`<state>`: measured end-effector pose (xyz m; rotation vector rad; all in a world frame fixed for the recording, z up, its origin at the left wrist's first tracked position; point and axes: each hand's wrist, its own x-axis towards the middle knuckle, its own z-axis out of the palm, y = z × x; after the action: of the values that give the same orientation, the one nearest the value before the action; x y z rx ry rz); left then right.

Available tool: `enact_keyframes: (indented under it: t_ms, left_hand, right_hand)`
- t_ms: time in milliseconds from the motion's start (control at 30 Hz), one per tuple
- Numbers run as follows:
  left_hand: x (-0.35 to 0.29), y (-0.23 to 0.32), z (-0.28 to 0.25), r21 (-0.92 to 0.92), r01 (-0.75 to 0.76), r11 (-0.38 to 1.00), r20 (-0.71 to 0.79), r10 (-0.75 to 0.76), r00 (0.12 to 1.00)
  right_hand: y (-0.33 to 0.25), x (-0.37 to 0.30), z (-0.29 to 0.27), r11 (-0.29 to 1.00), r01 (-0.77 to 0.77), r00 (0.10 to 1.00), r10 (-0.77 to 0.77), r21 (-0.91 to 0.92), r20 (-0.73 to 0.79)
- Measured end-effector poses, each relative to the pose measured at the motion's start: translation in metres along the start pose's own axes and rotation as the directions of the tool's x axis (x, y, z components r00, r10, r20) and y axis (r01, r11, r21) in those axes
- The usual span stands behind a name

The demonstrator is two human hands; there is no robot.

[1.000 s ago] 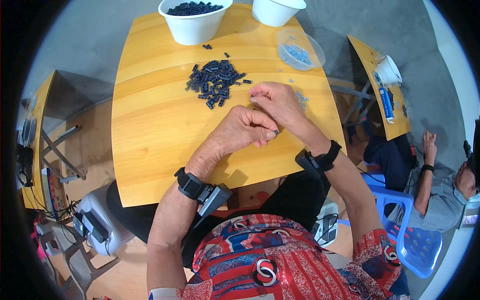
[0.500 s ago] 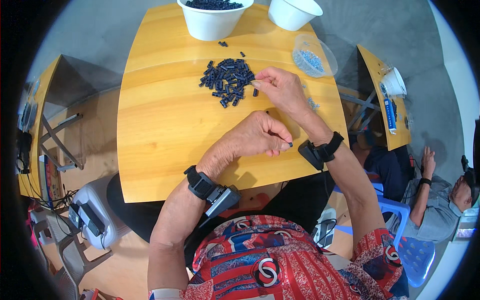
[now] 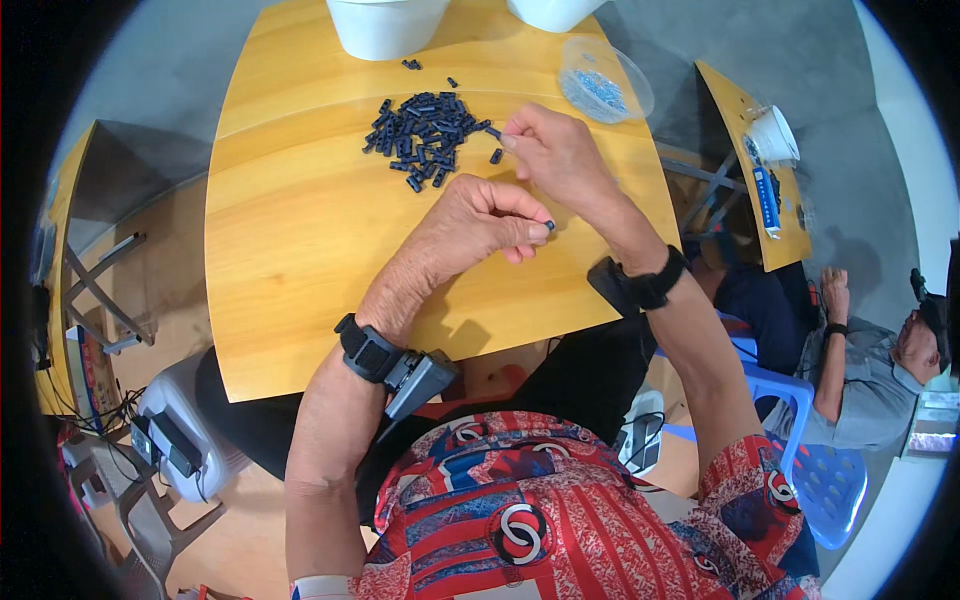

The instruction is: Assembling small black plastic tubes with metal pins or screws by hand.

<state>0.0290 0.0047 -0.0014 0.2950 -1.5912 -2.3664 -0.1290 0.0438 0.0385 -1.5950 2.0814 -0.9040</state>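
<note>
A pile of small black plastic connector pieces (image 3: 415, 135) lies on the yellow wooden table (image 3: 290, 270). Just right of the pile, my right hand (image 3: 560, 155) pinches one black plastic piece (image 3: 492, 131) between thumb and fingertips. Nearer to me, my left hand (image 3: 480, 222) is closed, with the end of another small dark piece (image 3: 549, 226) showing at its fingertips; the rest is hidden in the fingers. One loose black piece (image 3: 496, 156) lies between the pile and my right hand.
At the far edge stand a white bucket (image 3: 388, 28) and a second white bucket (image 3: 553, 12). A clear plastic tub (image 3: 640, 88) with small silvery bits sits at the far right. Another person (image 3: 850, 400) sits to the right by a second table (image 3: 790, 235).
My right hand has drawn one black piece away from the pile's edge. My left hand has moved up closer to the right one, still pinching its piece. The whole view has shifted slightly.
</note>
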Motion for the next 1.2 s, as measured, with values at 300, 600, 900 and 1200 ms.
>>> enact_keyframes:
  t_ms: [300,600,900,1200]
  left_hand:
    - [-0.002,0.003,0.002,-0.02,-0.003,1.0,-0.082,0.002,0.997]
    - [-0.001,0.0,0.001,-0.025,-0.021,0.999,-0.086,0.019,0.996]
    - [-0.002,0.0,0.002,0.022,-0.017,1.0,-0.08,0.019,0.997]
    - [-0.002,0.001,0.003,0.065,0.02,0.998,-0.105,-0.014,0.994]
  right_hand:
    - [-0.017,-0.057,-0.048,0.927,-0.133,0.972,0.053,0.35,0.23]
    - [-0.023,-0.073,-0.049,0.963,-0.029,0.991,-0.009,0.268,0.137]
    - [-0.021,-0.074,-0.041,0.977,0.094,0.99,-0.112,0.194,0.089]
    - [-0.016,-0.073,-0.038,0.981,0.194,0.977,-0.196,0.032,0.088]
